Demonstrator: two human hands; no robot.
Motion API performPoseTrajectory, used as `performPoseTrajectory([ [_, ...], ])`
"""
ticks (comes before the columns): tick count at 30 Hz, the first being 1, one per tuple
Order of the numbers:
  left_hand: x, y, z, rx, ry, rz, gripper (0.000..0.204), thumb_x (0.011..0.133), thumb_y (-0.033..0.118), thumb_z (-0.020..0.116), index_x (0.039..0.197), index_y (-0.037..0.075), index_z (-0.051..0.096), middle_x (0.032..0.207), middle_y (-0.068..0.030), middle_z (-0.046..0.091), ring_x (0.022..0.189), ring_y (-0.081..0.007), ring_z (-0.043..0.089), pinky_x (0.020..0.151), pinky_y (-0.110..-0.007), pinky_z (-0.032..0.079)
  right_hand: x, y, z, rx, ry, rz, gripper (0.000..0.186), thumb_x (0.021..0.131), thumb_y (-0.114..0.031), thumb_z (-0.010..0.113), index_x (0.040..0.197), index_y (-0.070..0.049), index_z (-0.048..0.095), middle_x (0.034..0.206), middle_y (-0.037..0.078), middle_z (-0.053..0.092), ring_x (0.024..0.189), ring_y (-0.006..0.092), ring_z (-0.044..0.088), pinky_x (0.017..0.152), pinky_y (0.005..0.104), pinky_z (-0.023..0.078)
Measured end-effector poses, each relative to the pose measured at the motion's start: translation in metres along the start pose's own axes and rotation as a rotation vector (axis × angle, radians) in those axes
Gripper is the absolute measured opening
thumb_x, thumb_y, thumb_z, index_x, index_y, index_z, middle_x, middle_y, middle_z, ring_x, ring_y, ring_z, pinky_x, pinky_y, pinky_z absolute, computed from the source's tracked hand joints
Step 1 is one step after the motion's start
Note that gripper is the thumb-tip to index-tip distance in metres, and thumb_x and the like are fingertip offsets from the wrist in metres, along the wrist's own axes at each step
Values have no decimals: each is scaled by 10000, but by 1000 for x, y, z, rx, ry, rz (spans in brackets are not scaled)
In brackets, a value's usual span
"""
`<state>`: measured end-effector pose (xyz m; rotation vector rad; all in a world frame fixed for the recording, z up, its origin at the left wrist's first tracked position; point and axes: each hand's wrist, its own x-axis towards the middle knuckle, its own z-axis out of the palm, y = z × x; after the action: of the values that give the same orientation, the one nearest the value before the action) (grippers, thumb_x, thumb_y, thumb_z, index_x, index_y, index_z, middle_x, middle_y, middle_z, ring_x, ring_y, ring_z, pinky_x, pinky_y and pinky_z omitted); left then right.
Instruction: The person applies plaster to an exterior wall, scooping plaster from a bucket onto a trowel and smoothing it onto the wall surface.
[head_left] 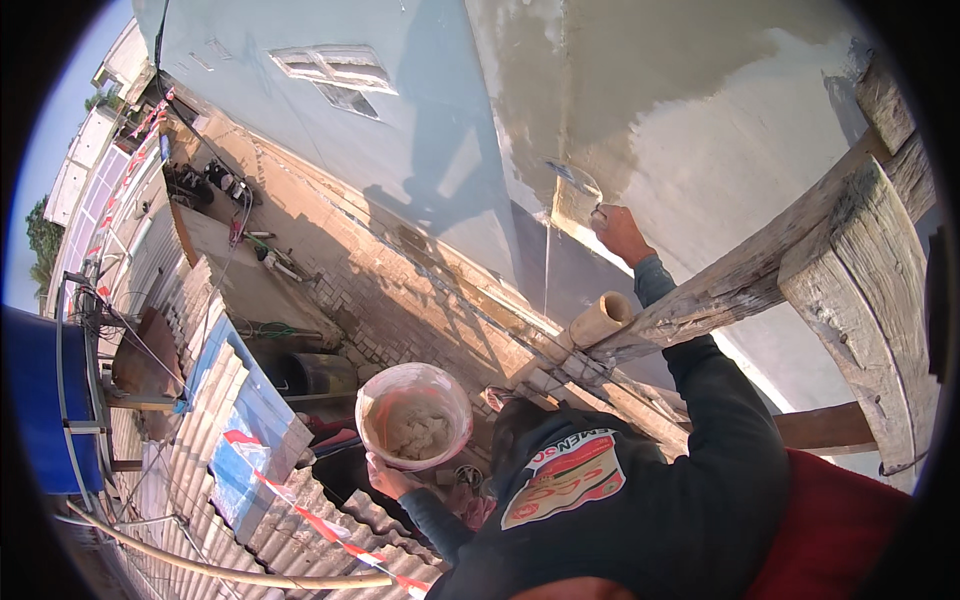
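While the right hand (pixel 622 235) was raised to the wall (pixel 740 150), its fingers were curled tight, apparently around the handle of a pale flat tool (pixel 576 203), though the grip itself was partly hidden. That tool lay just beyond the knuckles, up and to the left of them, at the edge of a damp grey-brown patch (pixel 600 90). Its dark upper edge slanted from upper left down to lower right; whether the whole face touched the wall, I could not tell. The right hand was much the nearer one, its arm passing behind a rough wooden beam (pixel 740 290).

Well below and to the left, the left hand (pixel 390 478) grasped the near side of a pinkish-white bucket (pixel 415 374), its mouth turned up and a lumpy pale mix (pixel 415 432) inside.

As for writing, the dark jacket (pixel 690 480) bore a white, red and cream print (pixel 565 480) with partly legible lettering. No label could be made out on the bucket.
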<state>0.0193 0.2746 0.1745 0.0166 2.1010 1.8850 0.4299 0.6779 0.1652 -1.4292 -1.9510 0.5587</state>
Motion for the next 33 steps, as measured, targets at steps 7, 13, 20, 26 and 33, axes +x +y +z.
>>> performPoseTrajectory([
  [7, 8, 3, 12, 172, -56, 51, 375, 968, 259, 477, 1056, -65, 644, 954, -123, 674, 826, -186, 626, 742, -339, 501, 10, -116, -106, 246, 131, 46, 233, 825, -193, 627, 839, 38, 606, 646, 142, 572, 566, 292, 536, 564, 380, 437],
  [13, 47, -18, 37, 192, -151, 157, 370, 951, 241, 485, 1019, -85, 645, 888, -122, 669, 778, -194, 621, 688, -334, 499, -75, -83, -157, 255, -160, 259, 196, 851, -183, 664, 916, 0, 636, 655, -15, 519, 542, 82, 465, 493, 258, 398],
  [20, 84, -35, 61, 182, -326, 91, 343, 954, 210, 451, 1058, -66, 627, 977, -110, 648, 850, -200, 615, 711, -342, 495, -192, -112, -150, 405, -92, 446, 312, 837, -294, 577, 761, 8, 551, 581, 54, 496, 499, 136, 496, 472, 302, 407],
  [26, 78, -19, 97, 99, -360, 54, 318, 950, 209, 479, 1034, -52, 639, 972, -94, 646, 850, -181, 599, 736, -326, 483, -172, -33, -92, 133, -4, 179, 273, 908, -272, 534, 946, -2, 549, 830, 64, 556, 771, 102, 548, 646, 261, 457],
  [33, 67, -9, 74, 15, -282, -20, 333, 945, 232, 493, 1038, -54, 638, 986, -97, 645, 852, -191, 605, 739, -347, 494, -69, -56, -29, 666, -84, 284, 223, 1005, -212, 411, 1033, -23, 525, 845, 16, 533, 811, 119, 488, 736, 268, 426],
])
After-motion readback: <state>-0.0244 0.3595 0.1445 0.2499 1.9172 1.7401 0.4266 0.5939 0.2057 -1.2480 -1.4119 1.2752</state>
